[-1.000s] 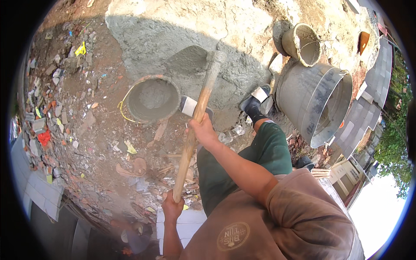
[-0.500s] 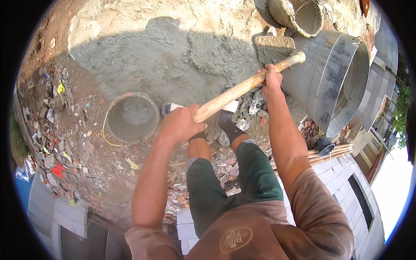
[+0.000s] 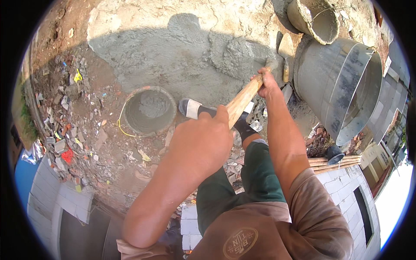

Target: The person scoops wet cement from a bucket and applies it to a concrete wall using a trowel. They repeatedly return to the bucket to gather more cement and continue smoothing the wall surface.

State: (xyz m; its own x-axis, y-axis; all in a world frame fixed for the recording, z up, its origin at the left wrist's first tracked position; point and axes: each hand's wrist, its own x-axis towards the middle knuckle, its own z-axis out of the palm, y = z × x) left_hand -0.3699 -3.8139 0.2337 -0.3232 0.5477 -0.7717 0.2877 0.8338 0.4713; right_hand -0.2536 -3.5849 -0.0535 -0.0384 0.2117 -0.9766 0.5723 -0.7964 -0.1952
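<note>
Both of my hands are wrapped round the wooden handle of a hoe [image 3: 242,100]. My left hand [image 3: 206,141] grips the near end, in front of my body. Farther along, my right hand [image 3: 266,82] closes on the handle close to the head. The grey, mortar-coated head end is down at the right side of the wet mortar [image 3: 173,65], its blade mostly hidden. Just right of it lies a trowel [image 3: 286,48] with a wooden grip. A bucket [image 3: 166,118] with grey mortar inside stands to the left of my feet.
A large metal drum [image 3: 323,80] lies tilted at the right, with a mortar-crusted bucket [image 3: 305,18] behind it. Broken brick and rubble [image 3: 65,134] cover the ground at left. Bamboo poles [image 3: 320,162] and a small dark bucket [image 3: 334,154] lie near a block wall [image 3: 342,186].
The hoe head has swung down from over the trowel into the mortar, uncovering the trowel. My left hand has come up and to the right. The view has shifted slightly.
</note>
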